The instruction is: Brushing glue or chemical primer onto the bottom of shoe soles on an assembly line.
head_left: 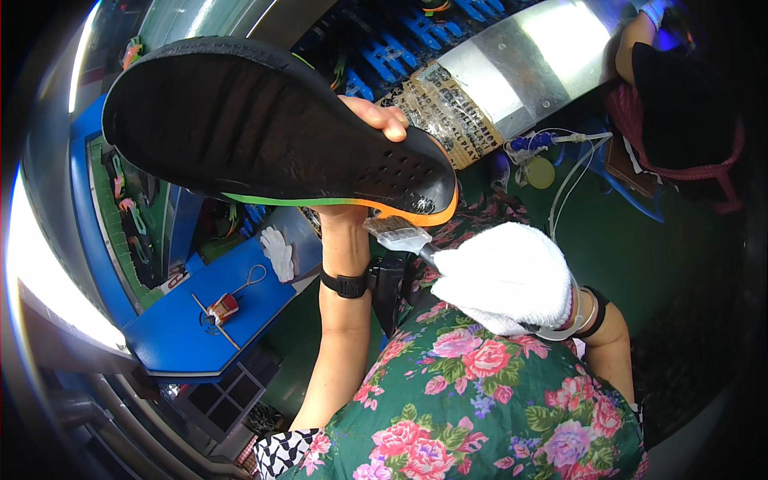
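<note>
A large black shoe sole (264, 128) with a green and orange sidewall fills the upper left of the head view, its hollowed inner face toward me. My left hand (376, 117) is closed round its narrower end; the fingertips show on the far edge and the rest is behind the sole. My right hand (508, 276), in a white knit glove, grips the dark handle of a flat brush (398, 235). The bristles lie against or just beside the orange sidewall at the narrow end; I cannot tell whether they touch.
On the left, a blue table (172, 332) carries a white glove (278, 253) and a small red-and-wire tool (224, 308). Behind it, a green conveyor (120, 232) holds several shoe pieces. Another person's arm (636, 44) and thin hoses (560, 196) are at right.
</note>
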A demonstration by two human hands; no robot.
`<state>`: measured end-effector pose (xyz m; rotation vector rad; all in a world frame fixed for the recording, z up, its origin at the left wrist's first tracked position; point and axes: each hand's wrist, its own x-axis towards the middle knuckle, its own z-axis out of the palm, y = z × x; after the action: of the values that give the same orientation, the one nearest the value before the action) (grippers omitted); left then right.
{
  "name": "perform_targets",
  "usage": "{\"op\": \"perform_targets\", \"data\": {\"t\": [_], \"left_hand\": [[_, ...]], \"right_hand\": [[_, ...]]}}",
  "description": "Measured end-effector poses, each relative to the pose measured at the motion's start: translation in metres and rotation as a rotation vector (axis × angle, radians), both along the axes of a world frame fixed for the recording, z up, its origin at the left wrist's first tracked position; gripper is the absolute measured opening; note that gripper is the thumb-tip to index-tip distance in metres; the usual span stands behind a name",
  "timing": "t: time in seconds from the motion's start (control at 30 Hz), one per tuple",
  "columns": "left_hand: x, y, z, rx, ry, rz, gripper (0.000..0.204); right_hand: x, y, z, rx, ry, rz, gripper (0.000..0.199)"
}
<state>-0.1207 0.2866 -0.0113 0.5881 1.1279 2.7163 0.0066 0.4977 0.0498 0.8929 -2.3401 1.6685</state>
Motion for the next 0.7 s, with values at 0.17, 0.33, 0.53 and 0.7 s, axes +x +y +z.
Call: {"op": "perform_targets", "data": {"t": [0.17,0.33,0.53,0.7], "left_hand": [[0.001,0.003,0.003,0.043,-0.032,-0.044,0.066],[0.001,0.003,0.003,0.036,-0.014,-0.073,0.068],[-0.001,0.001,0.002,-0.052,0.010,-0.059,0.069],[-0.001,0.003,-0.001,0.000,-0.064,-0.144,0.071]], "right_hand": [[0.000,0.009,0.001,0.077,-0.003,0.044,0.034],[-0.006,0.005,-0.004,0.015,-0.016,-0.216,0.028],[-0.015,0.008,0.001,-0.051,-0.114,-0.163,0.022],[-0.018,0.015,-0.012,-0.292,-0.223,-0.113,0.016]]}}
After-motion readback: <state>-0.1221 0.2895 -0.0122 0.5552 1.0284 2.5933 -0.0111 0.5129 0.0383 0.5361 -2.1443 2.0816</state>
